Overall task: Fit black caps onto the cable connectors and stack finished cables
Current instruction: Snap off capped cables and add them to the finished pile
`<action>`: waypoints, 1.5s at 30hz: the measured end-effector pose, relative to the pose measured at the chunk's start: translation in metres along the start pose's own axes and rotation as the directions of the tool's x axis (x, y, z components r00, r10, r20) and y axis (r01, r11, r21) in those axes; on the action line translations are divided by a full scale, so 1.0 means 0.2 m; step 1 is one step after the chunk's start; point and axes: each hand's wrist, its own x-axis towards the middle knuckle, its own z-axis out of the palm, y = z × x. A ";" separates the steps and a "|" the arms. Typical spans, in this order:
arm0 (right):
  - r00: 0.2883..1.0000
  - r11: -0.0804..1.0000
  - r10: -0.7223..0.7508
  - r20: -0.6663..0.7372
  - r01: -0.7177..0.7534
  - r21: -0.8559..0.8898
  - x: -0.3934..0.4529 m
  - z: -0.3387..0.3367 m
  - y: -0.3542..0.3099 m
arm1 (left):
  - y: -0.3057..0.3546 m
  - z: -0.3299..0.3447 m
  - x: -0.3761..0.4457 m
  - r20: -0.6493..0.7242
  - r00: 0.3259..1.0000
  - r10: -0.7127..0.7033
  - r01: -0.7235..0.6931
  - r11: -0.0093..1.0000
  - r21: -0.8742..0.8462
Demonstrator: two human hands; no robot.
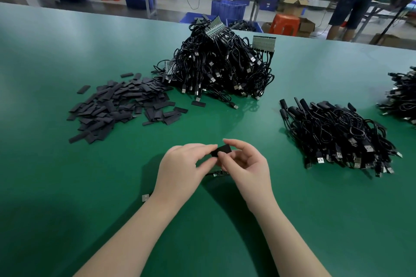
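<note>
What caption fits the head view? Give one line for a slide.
Both hands, left hand and right hand, pinch a black cap above the green table, between loose caps and capped cables.

We find bare green table [67, 186] around both forearms and toward the near edge. Ahead left, the loose caps [121, 105] block a low pass; the tall cable heap [220, 65] stands behind them; the capped stack [337, 137] closes the right side.

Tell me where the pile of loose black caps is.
In the head view, the pile of loose black caps lies on the green table, left of centre, beside the big heap of uncapped cables.
</note>
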 end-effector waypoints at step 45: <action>0.995 0.974 -0.102 -0.021 0.095 -0.208 -0.01 -0.01 -0.01 | 0.00 0.00 -0.01 0.000 0.999 0.033 -0.033 0.992 -0.123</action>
